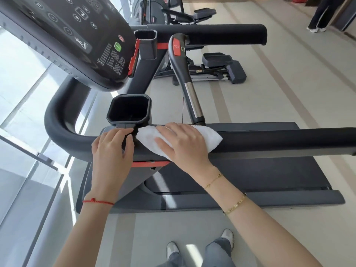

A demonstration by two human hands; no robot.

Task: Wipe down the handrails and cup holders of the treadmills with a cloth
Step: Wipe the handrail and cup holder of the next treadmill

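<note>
A folded white cloth [209, 137] lies over the near black handrail [279, 139] of the treadmill. My right hand [183, 143] lies on the cloth with fingers spread, pressing it onto the rail. My left hand [111, 149] rests on the same rail just left of the cloth, its fingertips curled against the base of the near black cup holder [130, 110]. A second cup holder [145, 42] and the far handrail [221, 33] sit on the treadmill's other side.
The console [63, 35] hangs over the upper left. A pulse grip bar [185, 74] rises between the rails. The treadmill belt deck [260, 176] lies below the rail. An elliptical machine [215, 68] stands beyond. A person's legs [319, 14] are at the top right. Glass panels [23, 112] run along the left.
</note>
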